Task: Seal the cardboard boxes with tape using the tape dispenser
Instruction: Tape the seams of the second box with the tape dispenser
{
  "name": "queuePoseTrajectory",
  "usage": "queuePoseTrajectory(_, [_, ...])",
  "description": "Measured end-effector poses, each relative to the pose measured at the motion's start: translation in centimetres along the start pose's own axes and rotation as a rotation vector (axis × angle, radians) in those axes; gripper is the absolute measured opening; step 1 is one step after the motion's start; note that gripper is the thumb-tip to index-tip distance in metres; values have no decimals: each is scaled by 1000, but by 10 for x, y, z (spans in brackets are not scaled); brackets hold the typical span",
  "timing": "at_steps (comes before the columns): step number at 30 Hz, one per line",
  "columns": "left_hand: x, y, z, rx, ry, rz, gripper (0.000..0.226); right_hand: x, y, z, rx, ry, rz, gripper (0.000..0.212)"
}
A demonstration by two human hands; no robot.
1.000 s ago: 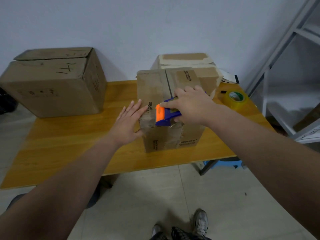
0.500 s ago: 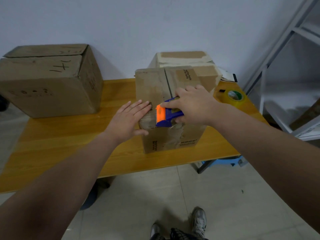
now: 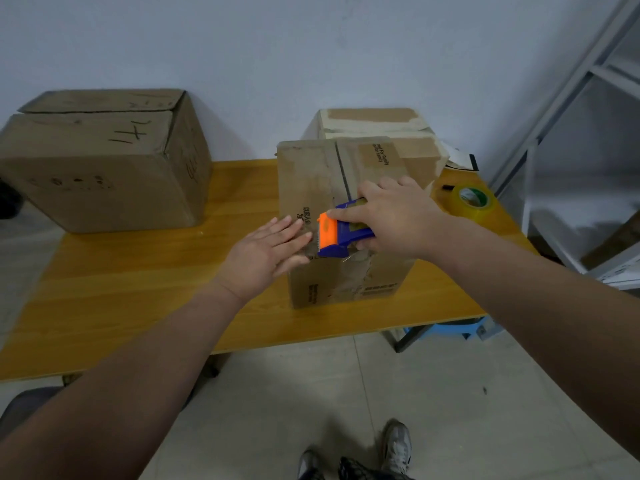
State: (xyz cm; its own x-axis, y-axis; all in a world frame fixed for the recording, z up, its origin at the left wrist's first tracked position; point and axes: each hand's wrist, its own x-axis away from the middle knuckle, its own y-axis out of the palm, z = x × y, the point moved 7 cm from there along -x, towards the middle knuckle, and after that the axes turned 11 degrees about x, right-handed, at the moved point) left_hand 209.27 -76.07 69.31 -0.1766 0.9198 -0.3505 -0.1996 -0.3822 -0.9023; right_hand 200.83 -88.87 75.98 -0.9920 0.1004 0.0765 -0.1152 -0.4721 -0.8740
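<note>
On the wooden table (image 3: 138, 299), a large brown cardboard box (image 3: 104, 168) sits at the rear left corner. A smaller worn cardboard box (image 3: 311, 178) stands right of centre, with a tape-patched cardboard box (image 3: 370, 121) directly behind it at the rear edge. A roll of clear tape (image 3: 474, 202) lies by the right edge. The blue and orange tape dispenser (image 3: 332, 233) sits on the smaller box's near top edge under the right hand (image 3: 394, 220), and the left hand (image 3: 263, 258) lies just left of it.

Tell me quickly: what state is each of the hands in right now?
Left hand: open, straight fingers on the cardboard box.
Right hand: closed round the tape dispenser.
</note>
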Motion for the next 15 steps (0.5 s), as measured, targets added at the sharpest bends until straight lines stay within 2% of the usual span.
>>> queuePoseTrajectory(3, [3,10,-5,-48,-151,-60,59,-1,0,0,32,-39,-47,71])
queuePoseTrajectory(7, [-1,16,-2,-104,-341,-7,56,-10,0,2,90,-92,-130,82])
queuePoseTrajectory(12, [-4,15,0,-104,-425,-26,53,-2,-10,0,140,-105,20,78])
queuePoseTrajectory(15, [-1,12,-2,-121,-453,-18,52,20,-8,28,174,-96,99,77])
